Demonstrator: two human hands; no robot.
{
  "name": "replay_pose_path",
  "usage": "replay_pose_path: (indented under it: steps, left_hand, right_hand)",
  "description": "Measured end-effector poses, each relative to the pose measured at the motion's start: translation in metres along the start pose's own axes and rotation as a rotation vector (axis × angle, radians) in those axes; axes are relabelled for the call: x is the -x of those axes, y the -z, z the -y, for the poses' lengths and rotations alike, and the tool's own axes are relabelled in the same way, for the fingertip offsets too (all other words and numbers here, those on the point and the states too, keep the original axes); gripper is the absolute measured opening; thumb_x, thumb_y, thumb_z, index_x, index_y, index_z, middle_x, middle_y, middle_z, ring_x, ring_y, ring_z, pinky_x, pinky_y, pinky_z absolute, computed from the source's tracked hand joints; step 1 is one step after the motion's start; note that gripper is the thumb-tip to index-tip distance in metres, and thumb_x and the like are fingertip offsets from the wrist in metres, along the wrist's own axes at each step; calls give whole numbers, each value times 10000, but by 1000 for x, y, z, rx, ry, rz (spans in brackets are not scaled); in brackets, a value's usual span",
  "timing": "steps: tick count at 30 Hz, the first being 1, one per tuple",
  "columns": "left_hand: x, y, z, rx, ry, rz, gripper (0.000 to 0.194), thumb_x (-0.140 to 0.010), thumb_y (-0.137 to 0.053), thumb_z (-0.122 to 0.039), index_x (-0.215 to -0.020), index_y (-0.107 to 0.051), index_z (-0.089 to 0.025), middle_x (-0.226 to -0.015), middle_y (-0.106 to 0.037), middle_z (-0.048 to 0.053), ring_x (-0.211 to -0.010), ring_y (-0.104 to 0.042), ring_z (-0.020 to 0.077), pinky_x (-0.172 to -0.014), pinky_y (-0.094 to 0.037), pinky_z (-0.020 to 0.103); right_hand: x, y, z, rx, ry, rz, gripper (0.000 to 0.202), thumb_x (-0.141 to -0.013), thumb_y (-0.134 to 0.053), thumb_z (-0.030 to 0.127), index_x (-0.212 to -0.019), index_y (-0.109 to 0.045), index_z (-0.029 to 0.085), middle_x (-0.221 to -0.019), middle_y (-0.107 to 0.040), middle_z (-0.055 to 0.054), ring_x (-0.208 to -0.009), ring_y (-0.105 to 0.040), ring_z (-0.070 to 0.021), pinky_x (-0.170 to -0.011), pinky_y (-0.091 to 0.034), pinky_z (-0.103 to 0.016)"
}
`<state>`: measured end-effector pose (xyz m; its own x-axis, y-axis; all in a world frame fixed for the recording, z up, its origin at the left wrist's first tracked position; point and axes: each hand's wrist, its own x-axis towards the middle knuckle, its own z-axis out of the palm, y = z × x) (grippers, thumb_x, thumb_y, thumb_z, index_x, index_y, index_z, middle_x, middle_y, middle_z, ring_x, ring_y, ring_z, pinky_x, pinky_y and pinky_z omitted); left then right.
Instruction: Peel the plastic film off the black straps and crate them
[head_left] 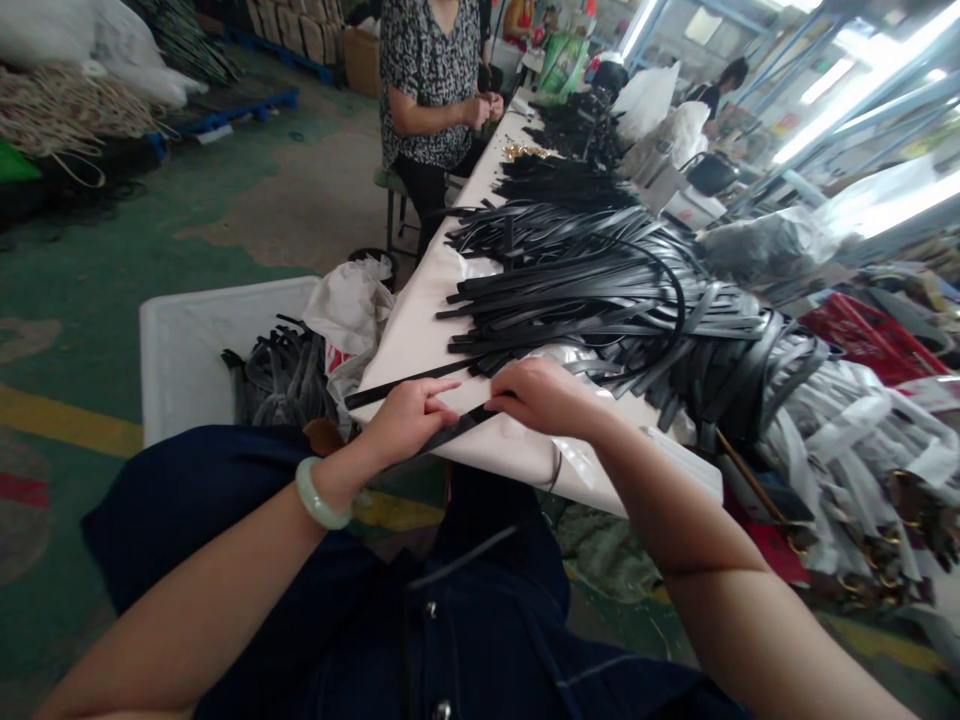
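Observation:
A black strap (472, 418) runs between my two hands above the near edge of the white table (420, 320). My left hand (411, 418), with a pale green bangle on its wrist, has its fingers closed on the strap. My right hand (536, 398) pinches the same strap a little to the right. Another black strap (382, 388) lies just beyond my left hand, at the table's left edge. Beyond my right hand spreads a large pile of black straps (570, 290), their cut ends pointing left.
A white bin (187, 350) holding dark straps and a white bag (349, 305) stands left of the table. A person in a patterned top (431, 80) sits at the table's far left side. Wrapped strap bundles (847, 430) lie at the right.

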<state>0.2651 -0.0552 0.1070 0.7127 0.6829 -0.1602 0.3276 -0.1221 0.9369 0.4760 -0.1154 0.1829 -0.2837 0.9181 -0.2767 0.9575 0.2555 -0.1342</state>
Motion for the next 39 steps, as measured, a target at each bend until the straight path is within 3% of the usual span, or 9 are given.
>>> replay_pose_path:
  steps: [8,13,16,19,21,24,27,32,39]
  left_hand:
    - [-1,-2,3,-20,23,-40,584,-747,-624,-245,-1310,-579,-99,-702,-732,10,-609,-590,135,-602,-397,219]
    - [-6,-10,-3,27,-41,0,549,-752,-621,-238,-1283,-602,-100,-628,-694,-14,-559,-535,109,-579,-373,206]
    - [-2,-7,-6,76,-49,-37,547,-750,-616,-230,-1281,-603,-100,-661,-704,-2,-580,-557,112,-581,-389,201]
    - [4,-2,-10,105,-51,-84,548,-749,-603,-216,-1282,-601,-91,-696,-717,17,-598,-581,114,-566,-394,190]
    - [9,-1,-12,125,-64,-62,560,-752,-607,-220,-1296,-589,-92,-699,-719,17,-593,-584,110,-560,-396,184]
    - [11,-3,-12,133,-78,15,587,-747,-627,-224,-1318,-570,-105,-676,-716,2,-584,-586,107,-573,-410,182]
    - [10,-7,-12,133,-57,92,614,-737,-641,-220,-1331,-554,-96,-687,-726,7,-599,-607,120,-605,-437,197]
    - [6,-17,-12,139,-50,70,590,-762,-635,-244,-1329,-555,-99,-762,-752,27,-659,-648,145,-663,-462,226]
    - [7,-26,-14,129,-30,-40,501,-763,-650,-272,-1212,-614,-54,-711,-737,38,-626,-643,158,-568,-420,215]
  right_hand:
    - [17,4,-23,-56,-63,-15,259,-924,-523,325,-827,-695,157,-790,-683,-61,-711,-581,-158,-636,-318,-248]
    - [5,-5,5,-15,60,-67,239,-911,-559,303,-790,-701,155,-761,-684,-71,-746,-608,-182,-723,-374,-281]
    - [12,-19,20,-148,57,-372,248,-918,-551,367,-841,-704,186,-828,-683,-64,-832,-612,-192,-841,-416,-327]
    - [35,-40,18,-464,-397,-836,500,-940,-412,561,-776,-687,176,-752,-657,-87,-724,-588,-192,-765,-466,-343]
    - [46,-56,12,-886,-609,-705,702,-923,-265,682,-689,-663,154,-619,-620,-95,-519,-499,-157,-597,-466,-320]
    - [48,-74,4,-1508,-523,-289,792,-863,-233,775,-875,-696,134,-748,-697,-112,-379,-308,-81,-438,-403,-271]
    - [39,-78,-1,-1672,-442,-624,679,-881,-322,720,-1163,-629,184,-1127,-693,-118,-404,-277,-54,-432,-384,-235]
    - [25,-80,23,-1298,-311,-803,594,-957,-298,606,-1159,-665,184,-1228,-656,-103,-846,-632,-179,-778,-526,-321]
    - [7,-111,68,-1238,-177,-742,517,-955,-393,551,-1357,-545,264,-1533,-351,-41,-1375,-399,-235,-1154,-302,-429]
